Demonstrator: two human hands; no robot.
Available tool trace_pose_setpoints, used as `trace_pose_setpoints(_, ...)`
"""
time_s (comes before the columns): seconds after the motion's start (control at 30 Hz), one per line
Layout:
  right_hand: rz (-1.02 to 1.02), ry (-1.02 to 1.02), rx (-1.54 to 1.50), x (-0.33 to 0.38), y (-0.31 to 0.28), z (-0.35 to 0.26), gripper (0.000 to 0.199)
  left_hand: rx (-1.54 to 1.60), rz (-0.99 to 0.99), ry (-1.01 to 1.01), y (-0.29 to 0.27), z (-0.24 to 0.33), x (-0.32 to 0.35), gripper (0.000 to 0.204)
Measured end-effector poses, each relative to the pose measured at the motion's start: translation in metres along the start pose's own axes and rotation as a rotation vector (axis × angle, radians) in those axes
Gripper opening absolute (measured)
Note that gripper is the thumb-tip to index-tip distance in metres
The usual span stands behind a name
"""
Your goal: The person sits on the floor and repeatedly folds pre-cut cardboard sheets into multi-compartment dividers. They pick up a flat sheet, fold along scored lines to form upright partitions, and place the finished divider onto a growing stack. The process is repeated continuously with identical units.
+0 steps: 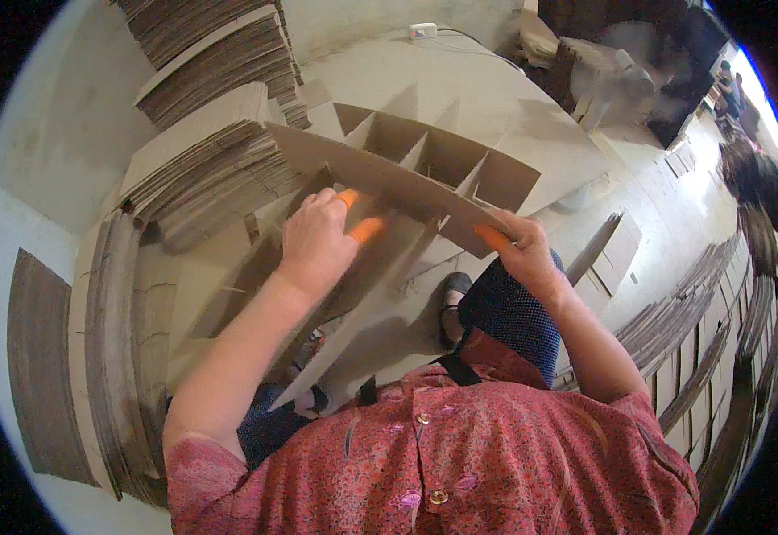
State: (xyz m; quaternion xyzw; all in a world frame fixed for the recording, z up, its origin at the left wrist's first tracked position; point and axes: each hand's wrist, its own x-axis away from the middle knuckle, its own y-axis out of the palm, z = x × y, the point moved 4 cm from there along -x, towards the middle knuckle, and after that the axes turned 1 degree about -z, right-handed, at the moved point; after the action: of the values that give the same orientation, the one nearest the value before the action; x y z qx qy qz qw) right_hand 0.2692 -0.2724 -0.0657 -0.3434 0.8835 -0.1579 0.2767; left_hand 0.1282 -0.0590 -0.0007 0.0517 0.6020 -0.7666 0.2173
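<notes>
Cardboard divider point(389, 183), held out in front

Past the red patterned shirt point(425, 428), the two hands work apart. The right hand point(525, 254) pinches the near long strip at its right end; the left hand point(319, 234) is at the near side of the same strip, thumb and index spread, and blur hides whether they grip or merely touch it. Orange finger covers point(367, 231) show on both hands.

To work such pieces well, I would keep the right-hand pinch light and steady, line each slot squarely with its crosspiece, and press close to the joint, since pushing at a free end would likely bend the board.

The divider sits ahead of the body, tilted down toward the right hand. It is plain brown, with two long strips and thin cross strips point(474, 176) between them forming open cells; a pale strip point(353, 321) slants from it toward the lap. Its underside is mostly hidden.

Further out, cardboard stacks point(211, 160) rise at the left, and a small white socket block point(423, 31) lies at the back
</notes>
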Motion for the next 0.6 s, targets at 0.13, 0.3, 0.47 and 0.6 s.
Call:
trace_pose_setpoints(0.13,-0.045,-0.112,0.085,-0.007,-0.003,-0.035,0.053,0.009,-0.331,-0.199,0.023,-0.026,-0.004,0.027)
trace_pose_setpoints(0.3,-0.216,-0.101,0.278,-0.009,-0.009,-0.043,0.048,-0.043,-0.250,-0.182,0.030,-0.032,-0.003,0.016)
trace_pose_setpoints(0.47,-0.261,-0.050,0.256,-0.008,-0.012,-0.042,0.054,0.145,-0.322,-0.110,0.042,-0.049,-0.006,0.020)
trace_pose_setpoints(0.6,-0.175,-0.129,0.201,-0.006,-0.011,-0.035,0.046,0.354,-0.321,-0.130,0.047,-0.060,-0.001,0.024)
